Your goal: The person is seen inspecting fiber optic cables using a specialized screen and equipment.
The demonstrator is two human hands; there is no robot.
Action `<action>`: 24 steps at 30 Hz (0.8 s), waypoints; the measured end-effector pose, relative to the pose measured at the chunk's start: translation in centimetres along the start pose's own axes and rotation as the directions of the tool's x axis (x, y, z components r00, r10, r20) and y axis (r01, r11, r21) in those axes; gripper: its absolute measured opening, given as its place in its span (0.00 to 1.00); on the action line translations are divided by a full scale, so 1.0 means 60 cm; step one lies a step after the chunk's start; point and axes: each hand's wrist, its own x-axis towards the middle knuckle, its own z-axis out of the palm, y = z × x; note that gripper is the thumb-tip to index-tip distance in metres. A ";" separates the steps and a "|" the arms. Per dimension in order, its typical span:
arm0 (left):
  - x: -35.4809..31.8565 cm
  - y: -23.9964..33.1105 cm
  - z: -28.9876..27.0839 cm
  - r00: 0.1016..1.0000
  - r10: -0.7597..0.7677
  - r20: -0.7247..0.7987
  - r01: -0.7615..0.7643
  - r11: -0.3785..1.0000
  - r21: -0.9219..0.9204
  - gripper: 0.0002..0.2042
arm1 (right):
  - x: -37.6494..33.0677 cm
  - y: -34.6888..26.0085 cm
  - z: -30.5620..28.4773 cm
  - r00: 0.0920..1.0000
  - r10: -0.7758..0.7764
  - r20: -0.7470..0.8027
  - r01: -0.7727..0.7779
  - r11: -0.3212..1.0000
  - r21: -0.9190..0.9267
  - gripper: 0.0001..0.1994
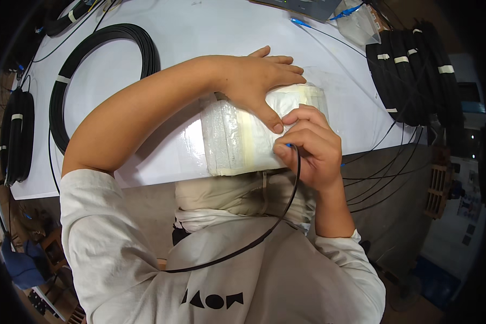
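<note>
Black cable (264,229) | right hand (313,148) grip apparently pinching its blue-tipped end | left hand (259,81) flat on wrapped pad (237,143)

Rectangular white packet wrapped in clear plastic with pale yellow tape bands (243,141): table's near edge, centre. Clear plastic bag holding a blue-tipped cable (360,22): far right of table. White tape labels (400,59): on black cable coils, right.
</note>
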 end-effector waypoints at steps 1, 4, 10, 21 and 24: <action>0.001 -0.003 0.003 1.000 0.005 -0.011 -0.005 1.000 -0.001 0.56 | -0.006 0.002 0.004 0.997 0.057 -0.049 -0.056 0.998 0.026 0.08; -0.001 0.001 -0.002 1.000 0.004 0.000 -0.004 1.000 0.003 0.56 | -0.003 0.001 0.004 0.996 0.059 -0.063 -0.058 0.998 0.020 0.08; -0.003 0.000 -0.004 1.000 -0.002 0.011 0.001 1.000 0.010 0.56 | -0.002 0.000 0.005 0.999 0.024 -0.049 -0.025 1.000 -0.009 0.08; -0.005 -0.011 -0.017 0.998 0.029 0.062 -0.029 1.000 -0.008 0.61 | -0.003 -0.008 0.006 0.999 0.036 -0.034 -0.036 0.999 0.014 0.09; -0.005 -0.014 -0.013 0.997 0.047 0.066 -0.048 0.999 0.020 0.63 | -0.002 -0.011 0.014 0.994 0.080 -0.081 -0.086 0.994 -0.072 0.10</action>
